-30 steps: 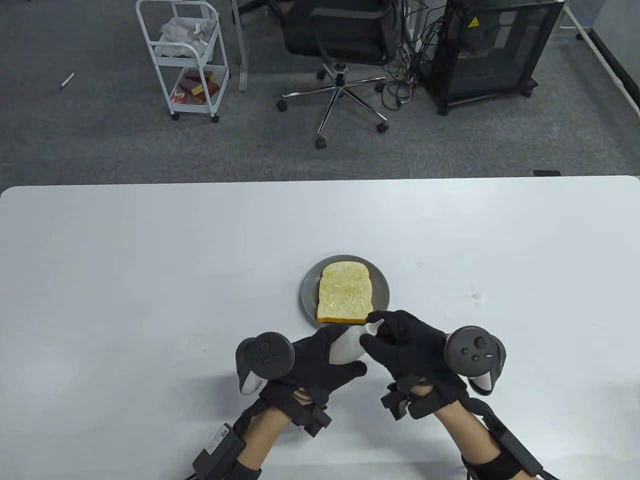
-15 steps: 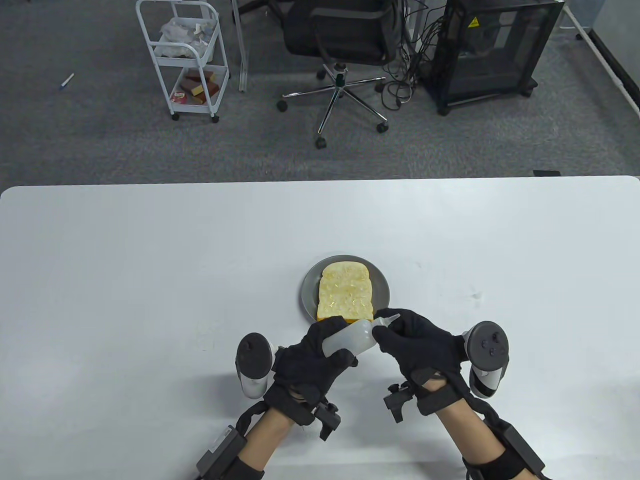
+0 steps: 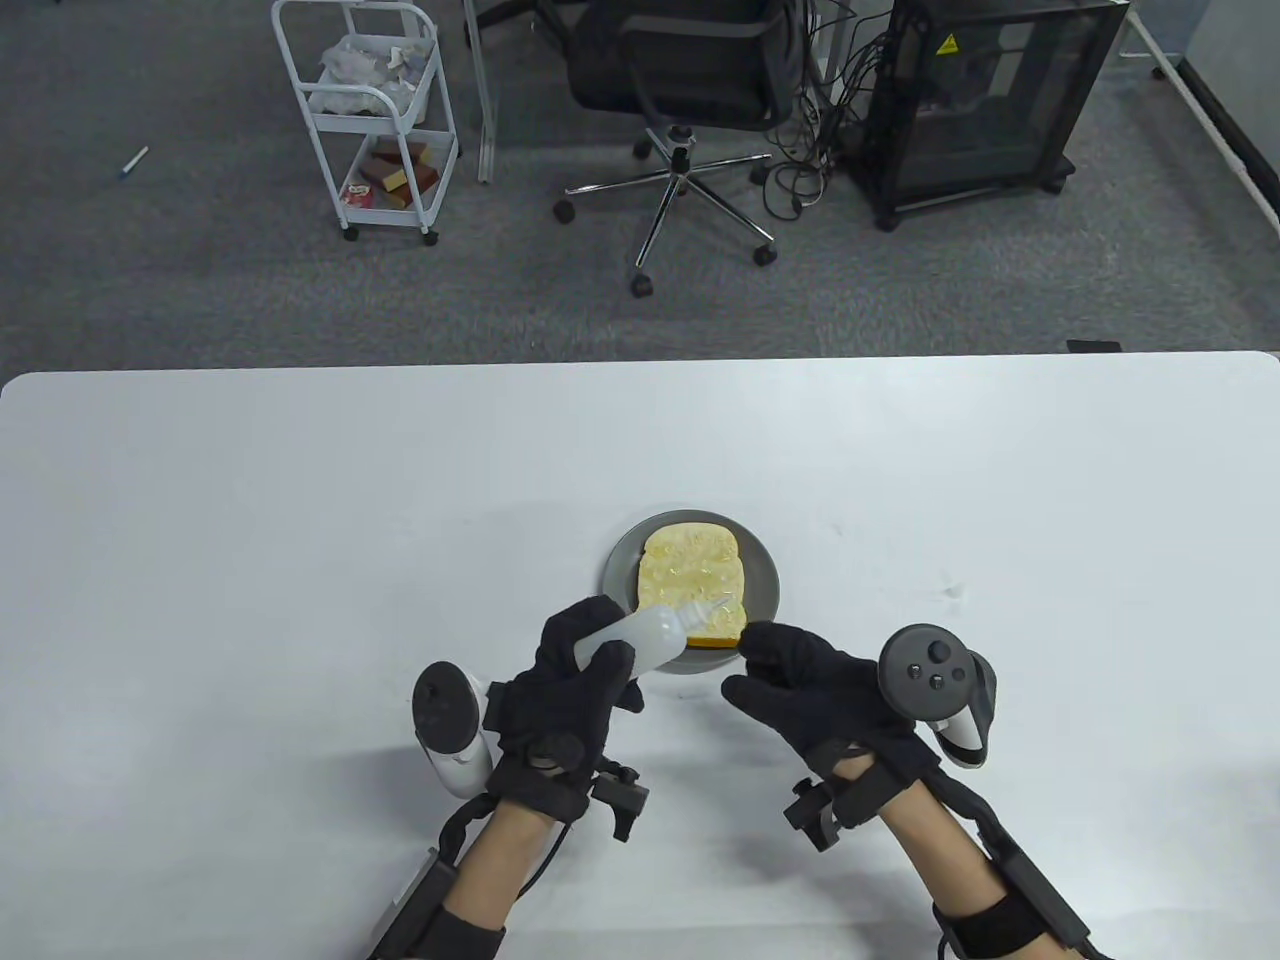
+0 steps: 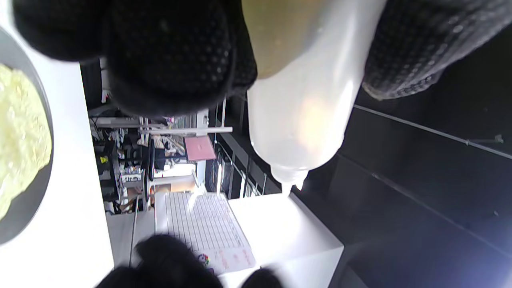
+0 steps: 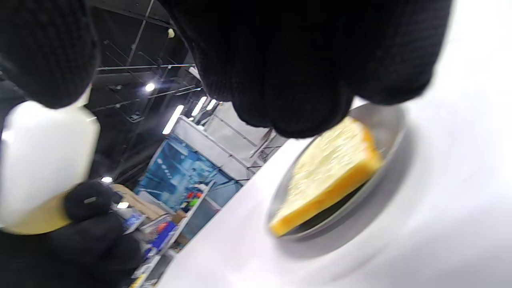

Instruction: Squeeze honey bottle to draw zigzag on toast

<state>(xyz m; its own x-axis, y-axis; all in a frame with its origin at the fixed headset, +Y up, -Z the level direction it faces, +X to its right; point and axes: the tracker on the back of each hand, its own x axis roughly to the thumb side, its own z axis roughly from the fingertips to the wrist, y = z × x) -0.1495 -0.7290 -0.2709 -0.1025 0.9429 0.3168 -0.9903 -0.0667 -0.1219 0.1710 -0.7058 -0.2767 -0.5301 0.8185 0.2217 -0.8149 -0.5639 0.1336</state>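
A slice of toast (image 3: 690,575) lies on a grey plate (image 3: 768,580) at the table's front middle. My left hand (image 3: 600,655) grips a translucent white honey bottle (image 3: 640,635), tilted, with its nozzle (image 3: 712,606) over the toast's near edge. In the left wrist view the bottle (image 4: 300,100) hangs between my fingers (image 4: 168,56), beside the toast (image 4: 20,132). My right hand (image 3: 750,665) is just right of the bottle and apart from it, fingers loosely curled, nothing seen in it. The right wrist view shows the toast (image 5: 332,172), the plate (image 5: 384,120) and the bottle (image 5: 44,160).
The white table (image 3: 300,550) stretches wide to both sides of the plate. Beyond its far edge stand a white cart (image 3: 370,120), an office chair (image 3: 680,90) and a black cabinet (image 3: 990,100) on the floor.
My right hand has let go of the bottle's nozzle and drawn back to the right. My left hand has carried the bottle left and forward, so the nozzle is now over the toast's near edge.
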